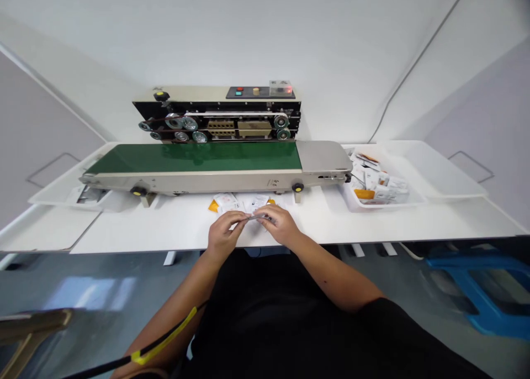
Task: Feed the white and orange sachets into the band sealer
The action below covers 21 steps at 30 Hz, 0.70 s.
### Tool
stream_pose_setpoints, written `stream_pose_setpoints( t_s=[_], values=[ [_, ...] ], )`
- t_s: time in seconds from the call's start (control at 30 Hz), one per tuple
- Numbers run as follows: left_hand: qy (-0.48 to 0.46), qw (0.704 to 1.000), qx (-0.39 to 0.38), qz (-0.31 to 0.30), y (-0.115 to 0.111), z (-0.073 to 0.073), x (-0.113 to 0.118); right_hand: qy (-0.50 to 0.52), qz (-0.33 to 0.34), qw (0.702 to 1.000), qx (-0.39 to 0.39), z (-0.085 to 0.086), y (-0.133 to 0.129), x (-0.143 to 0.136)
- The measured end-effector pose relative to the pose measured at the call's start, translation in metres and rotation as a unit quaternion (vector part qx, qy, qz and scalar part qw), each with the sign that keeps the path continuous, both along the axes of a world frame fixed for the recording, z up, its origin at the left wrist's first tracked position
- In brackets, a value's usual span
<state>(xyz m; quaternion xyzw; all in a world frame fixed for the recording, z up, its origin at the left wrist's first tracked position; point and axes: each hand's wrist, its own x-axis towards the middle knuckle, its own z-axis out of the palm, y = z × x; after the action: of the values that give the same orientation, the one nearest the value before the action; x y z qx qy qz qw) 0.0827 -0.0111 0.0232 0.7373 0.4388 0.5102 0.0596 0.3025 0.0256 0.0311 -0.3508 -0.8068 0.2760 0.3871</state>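
My left hand (226, 232) and my right hand (281, 224) pinch a small thin packet (256, 216) between them, above the front part of the white table (136, 232). The packet is seen nearly edge-on, so its face is hidden. Just behind my hands, several white printed packets (227, 202) with orange parts lie on the table in front of a sealing machine (202, 183). The machine has a green conveyor belt (199, 158), rollers and a control panel (260, 92) with a red light lit.
At the right, a white bin (360, 206) holds many white and orange packets, beside another translucent bin (447, 183). A third bin (45, 196) sits under the belt's left end. A blue stool (488, 312) and a brown chair (37, 329) stand on the floor.
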Motion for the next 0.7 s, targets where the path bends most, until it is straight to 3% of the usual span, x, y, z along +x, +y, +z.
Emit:
stream_pose_setpoints(
  t_s=[0.1, 0.17, 0.27, 0.4, 0.57, 0.63, 0.7],
  values=[
    [-0.019, 1.000, -0.015, -0.012, 0.001, 0.003, -0.001, 0.049, -0.011, 0.996, -0.072, 0.020, 0.009, 0.010],
    [0.021, 1.000, -0.018, 0.004, 0.007, 0.002, -0.014, 0.113, -0.051, 0.986, -0.109, 0.041, 0.030, 0.027],
    [0.128, 0.990, -0.021, 0.050, 0.019, -0.004, -0.043, 0.196, -0.152, 0.958, -0.143, 0.079, 0.080, 0.062],
    [0.207, 0.974, -0.075, 0.054, 0.030, -0.015, -0.067, 0.198, -0.255, 0.928, -0.184, 0.118, 0.149, 0.089],
    [0.264, 0.957, -0.116, 0.014, 0.033, -0.016, -0.064, 0.198, -0.270, 0.904, -0.265, 0.135, 0.199, 0.076],
    [0.278, 0.952, -0.124, 0.007, 0.033, -0.016, -0.062, 0.182, -0.253, 0.907, -0.284, 0.140, 0.207, 0.070],
    [0.283, 0.950, -0.128, 0.010, 0.032, -0.017, -0.061, 0.142, -0.265, 0.922, -0.243, 0.145, 0.205, 0.067]
  ],
)
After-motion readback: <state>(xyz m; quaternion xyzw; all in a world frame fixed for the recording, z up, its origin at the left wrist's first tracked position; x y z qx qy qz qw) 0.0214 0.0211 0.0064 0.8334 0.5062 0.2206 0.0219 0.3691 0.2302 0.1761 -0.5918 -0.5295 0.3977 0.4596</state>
